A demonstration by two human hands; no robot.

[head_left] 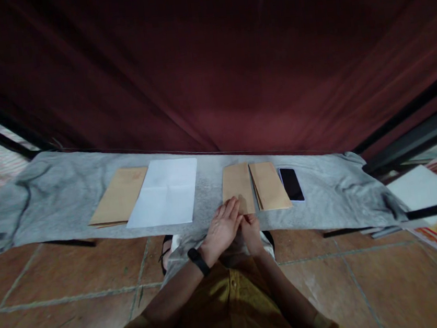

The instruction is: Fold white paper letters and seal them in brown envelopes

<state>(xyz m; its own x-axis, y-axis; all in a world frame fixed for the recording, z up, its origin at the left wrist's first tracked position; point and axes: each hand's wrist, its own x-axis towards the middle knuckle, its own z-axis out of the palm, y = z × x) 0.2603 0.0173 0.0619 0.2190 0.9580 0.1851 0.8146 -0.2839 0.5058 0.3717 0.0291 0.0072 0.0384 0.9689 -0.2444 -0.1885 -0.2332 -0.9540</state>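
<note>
A brown paper envelope [236, 179] lies on the grey cloth in front of me. My left hand [222, 226], with a dark band on the wrist, rests with straight fingers across the envelope's near left part. Beside it, my right hand [251, 229] has its fingers curled in at the envelope's near edge, pinching it. The fingertips of the right hand are partly hidden. Just right of this envelope is a stack of similar brown envelopes [271, 185]. To the left lie white paper sheets [164, 194], slightly over another stack of brown envelopes [121, 195].
A phone [292, 184] with a dark screen lies right of the envelopes. Grey cloth [65, 202] covers the narrow table. A dark red curtain [208, 70] hangs behind it, with black metal bars [416, 131] at the right. Below is a tiled floor [319, 284].
</note>
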